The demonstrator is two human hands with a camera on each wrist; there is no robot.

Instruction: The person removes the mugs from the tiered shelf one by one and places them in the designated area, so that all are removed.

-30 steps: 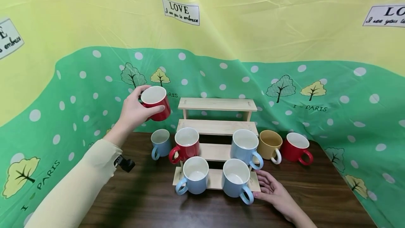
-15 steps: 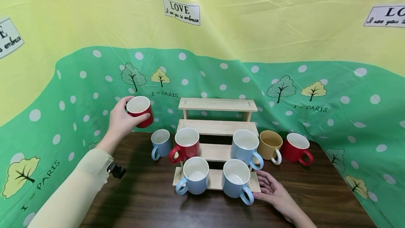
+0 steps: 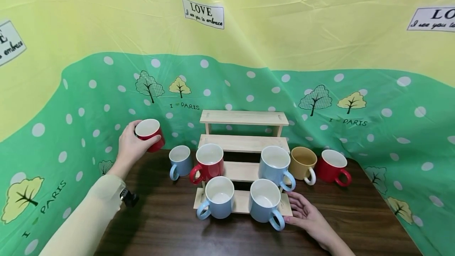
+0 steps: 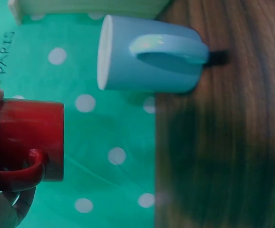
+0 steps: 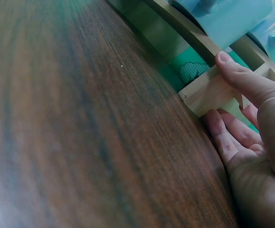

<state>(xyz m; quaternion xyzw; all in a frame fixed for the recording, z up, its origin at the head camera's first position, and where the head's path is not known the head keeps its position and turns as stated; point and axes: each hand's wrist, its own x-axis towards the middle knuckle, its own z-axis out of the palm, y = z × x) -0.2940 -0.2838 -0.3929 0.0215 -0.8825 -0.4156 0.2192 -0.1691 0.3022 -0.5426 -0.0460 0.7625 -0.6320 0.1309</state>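
Note:
My left hand [image 3: 130, 143] grips a red mug [image 3: 156, 144] with a white inside, held upright above the table at the left. The left wrist view shows the mug's red handle [image 4: 21, 176] beside the fingers. Just right of it, a light blue mug [image 3: 183, 164] stands on the table. My right hand [image 3: 307, 217] holds the lower right end of a stepped wooden shelf [image 3: 244, 144], thumb at the front edge and fingers at the side. On the shelf's lower steps stand another red mug [image 3: 212, 163] and several blue mugs [image 3: 263, 204].
Right of the shelf stand a tan mug [image 3: 301, 165] with a white handle and a red mug [image 3: 328, 166]. Behind the dark wooden table [image 3: 170, 224] hangs a yellow and green cloth [image 3: 234, 62]. The shelf's upper two steps are bare.
My left hand has carried the red mug left and down, away from the shelf, toward the table's back left. The right hand and the other mugs stay where they were.

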